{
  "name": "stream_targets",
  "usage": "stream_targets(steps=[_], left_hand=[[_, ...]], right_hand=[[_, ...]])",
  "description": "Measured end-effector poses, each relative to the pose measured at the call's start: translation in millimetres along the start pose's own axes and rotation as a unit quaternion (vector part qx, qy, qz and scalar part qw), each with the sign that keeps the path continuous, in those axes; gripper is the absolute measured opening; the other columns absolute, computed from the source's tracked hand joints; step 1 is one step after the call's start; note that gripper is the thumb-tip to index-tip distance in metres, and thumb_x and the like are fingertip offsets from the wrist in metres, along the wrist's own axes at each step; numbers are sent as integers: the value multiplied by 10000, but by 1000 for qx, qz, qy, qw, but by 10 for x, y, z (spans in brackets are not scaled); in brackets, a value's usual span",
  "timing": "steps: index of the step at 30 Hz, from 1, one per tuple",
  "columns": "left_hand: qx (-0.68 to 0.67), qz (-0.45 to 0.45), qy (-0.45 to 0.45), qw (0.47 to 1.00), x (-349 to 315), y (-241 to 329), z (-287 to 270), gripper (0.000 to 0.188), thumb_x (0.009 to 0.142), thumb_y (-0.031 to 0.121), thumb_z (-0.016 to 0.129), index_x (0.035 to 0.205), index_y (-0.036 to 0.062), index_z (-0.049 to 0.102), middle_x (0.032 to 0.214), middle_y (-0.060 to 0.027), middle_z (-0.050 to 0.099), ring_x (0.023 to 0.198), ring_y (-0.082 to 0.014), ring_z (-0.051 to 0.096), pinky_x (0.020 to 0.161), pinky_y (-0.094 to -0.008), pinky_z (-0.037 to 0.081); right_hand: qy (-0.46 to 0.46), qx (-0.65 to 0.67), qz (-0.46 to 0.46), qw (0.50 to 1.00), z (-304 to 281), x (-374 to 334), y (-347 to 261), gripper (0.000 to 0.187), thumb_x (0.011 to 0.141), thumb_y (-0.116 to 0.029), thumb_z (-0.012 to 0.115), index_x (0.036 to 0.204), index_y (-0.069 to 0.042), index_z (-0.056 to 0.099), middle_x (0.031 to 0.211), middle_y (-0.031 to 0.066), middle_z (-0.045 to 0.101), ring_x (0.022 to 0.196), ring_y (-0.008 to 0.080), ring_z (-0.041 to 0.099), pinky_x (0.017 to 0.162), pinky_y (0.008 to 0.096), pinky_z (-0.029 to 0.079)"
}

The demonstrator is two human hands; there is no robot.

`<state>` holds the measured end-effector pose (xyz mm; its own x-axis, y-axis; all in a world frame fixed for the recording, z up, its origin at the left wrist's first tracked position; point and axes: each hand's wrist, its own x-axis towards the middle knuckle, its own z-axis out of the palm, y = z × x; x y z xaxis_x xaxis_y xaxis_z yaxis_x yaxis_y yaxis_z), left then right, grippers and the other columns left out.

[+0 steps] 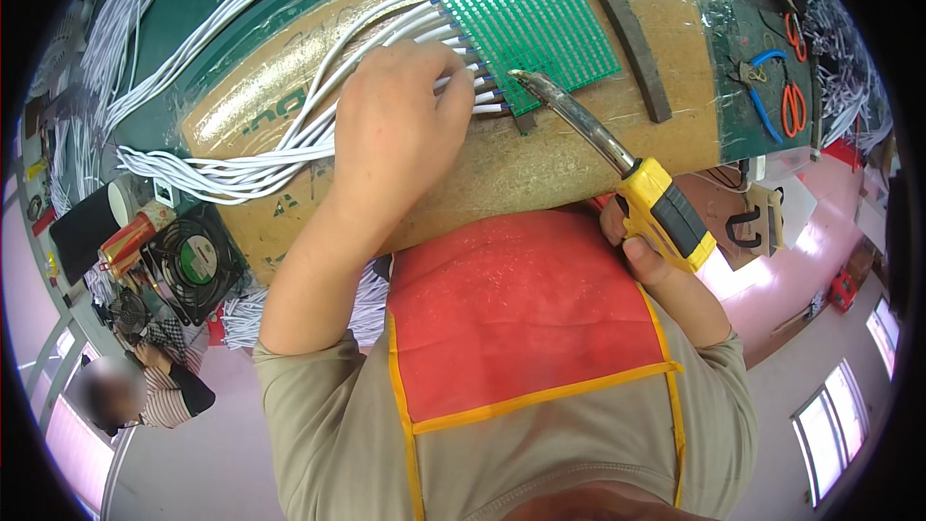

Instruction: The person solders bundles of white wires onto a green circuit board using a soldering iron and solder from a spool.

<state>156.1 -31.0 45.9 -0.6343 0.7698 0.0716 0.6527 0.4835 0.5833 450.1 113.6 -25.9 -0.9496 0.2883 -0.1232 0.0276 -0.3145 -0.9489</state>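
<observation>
A green circuit board (550, 29) with rows of silvery pads lies on the worktable, and white wires (367, 21) run to its left edge. My left hand (405, 111) is over these wires close to the board, its fingers closed in a pinch on a white wire; the fingertips are partly hidden. In my right hand (641, 251) is a yellow and black soldering gun (670, 217), gripped by its handle. Its long metal barrel slants up to the left. The dark bent tip is at the lower left part of the board, near the wire ends; whether it touches cannot be told.
Dark bars (627, 39) lie on the brown cardboard (444, 188) beside the board. Blue-handled cutters (757, 87) and orange-handled scissors (793, 106) rest at the right. A black fan (193, 265) stands at the left. Another person (159, 391) sits at the lower left.
</observation>
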Motion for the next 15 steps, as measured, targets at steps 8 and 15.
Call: stream_targets(steps=[8,15], left_hand=[[65,117,88,987,-84,10,-5,85,802,131,712,847,59,703,823,-95,644,785,-311,603,723,-408,476],[109,90,31,989,-149,-21,61,95,809,169,685,752,96,662,791,-57,575,777,-264,564,694,-408,424]], right_hand=[[-8,-4,18,1000,7,22,-6,378,865,-125,664,1182,2,504,852,60,536,703,142,503,623,282,432],[-15,-4,10,1000,-28,7,25,348,869,-127,664,1155,2,513,844,50,531,706,141,508,622,280,430]])
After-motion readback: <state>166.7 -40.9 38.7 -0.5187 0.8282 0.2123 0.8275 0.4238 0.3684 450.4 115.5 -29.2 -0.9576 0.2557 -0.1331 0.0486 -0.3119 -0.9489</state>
